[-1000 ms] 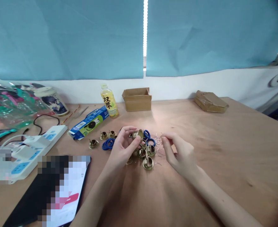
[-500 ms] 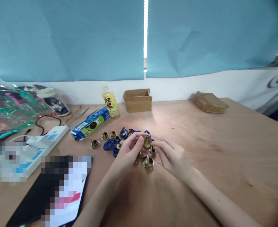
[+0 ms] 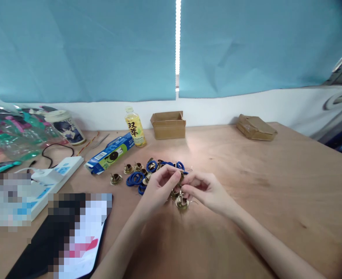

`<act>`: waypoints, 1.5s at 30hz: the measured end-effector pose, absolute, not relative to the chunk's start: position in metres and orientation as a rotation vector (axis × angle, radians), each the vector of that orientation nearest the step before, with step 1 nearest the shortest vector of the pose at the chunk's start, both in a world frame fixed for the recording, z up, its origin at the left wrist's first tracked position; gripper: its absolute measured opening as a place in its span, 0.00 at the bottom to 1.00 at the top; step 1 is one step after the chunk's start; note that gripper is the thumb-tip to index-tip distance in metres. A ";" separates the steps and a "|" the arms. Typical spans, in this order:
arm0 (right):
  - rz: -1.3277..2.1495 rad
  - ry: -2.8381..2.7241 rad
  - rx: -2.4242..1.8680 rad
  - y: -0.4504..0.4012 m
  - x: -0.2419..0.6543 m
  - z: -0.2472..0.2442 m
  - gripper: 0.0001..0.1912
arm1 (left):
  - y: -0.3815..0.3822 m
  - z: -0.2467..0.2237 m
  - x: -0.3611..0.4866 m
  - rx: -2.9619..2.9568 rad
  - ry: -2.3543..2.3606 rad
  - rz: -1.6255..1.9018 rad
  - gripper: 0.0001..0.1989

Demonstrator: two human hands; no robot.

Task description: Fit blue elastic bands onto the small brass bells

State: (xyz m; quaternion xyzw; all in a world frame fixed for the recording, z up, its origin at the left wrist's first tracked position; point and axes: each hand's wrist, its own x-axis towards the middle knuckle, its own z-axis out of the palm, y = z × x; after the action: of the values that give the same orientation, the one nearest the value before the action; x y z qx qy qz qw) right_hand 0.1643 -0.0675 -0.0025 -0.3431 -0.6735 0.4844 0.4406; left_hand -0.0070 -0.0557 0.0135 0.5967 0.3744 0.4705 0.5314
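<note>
My left hand [image 3: 158, 186] pinches a round brass-coloured metal fitting [image 3: 182, 178] between thumb and fingers, mostly covered by them. Against its right side, my right hand [image 3: 210, 193] has thumb and fingertips closed; whatever lies between them is too small to make out. Just below the hands stands another brass fitting [image 3: 182, 203] with thin wires by it. Left of my left hand lies a loose pile of similar fittings and blue rings [image 3: 135, 178]. One brass fitting [image 3: 116, 179] sits apart at the pile's left edge.
Behind the pile are a blue-green carton [image 3: 109, 154], a yellow drink bottle [image 3: 135, 128] and an open cardboard box [image 3: 170, 128]. A brown package [image 3: 256, 128] lies back right. At left are a power strip [image 3: 68, 166], a patterned cup [image 3: 67, 128], clear plastic bottles [image 3: 22, 133] and a phone [image 3: 85, 232].
The fitting in my left hand has turned and now shows less of its round face. My right fingers have moved left and closed in against it.
</note>
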 end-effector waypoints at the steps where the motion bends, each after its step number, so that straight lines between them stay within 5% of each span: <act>1: 1.325 -1.613 -0.834 -0.066 0.165 -0.002 0.10 | -0.056 0.014 -0.007 1.429 0.893 1.111 0.13; 7: 1.425 -1.601 -0.781 -0.064 0.169 -0.001 0.16 | -0.057 0.016 -0.007 1.427 0.908 1.050 0.14; 26: 1.543 -1.619 -0.748 -0.065 0.174 0.007 0.16 | -0.061 0.014 0.001 1.475 0.927 1.074 0.13; 45: 0.927 -1.857 -0.907 -0.074 0.167 0.003 0.09 | -0.063 0.020 0.004 1.394 0.901 1.153 0.12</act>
State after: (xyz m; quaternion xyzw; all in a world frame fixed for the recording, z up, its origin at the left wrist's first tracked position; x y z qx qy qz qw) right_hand 0.1670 -0.0739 0.0027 -0.3625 -0.7422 0.3708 0.4245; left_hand 0.0043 -0.0631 0.0201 0.5844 0.3776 0.4834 0.5312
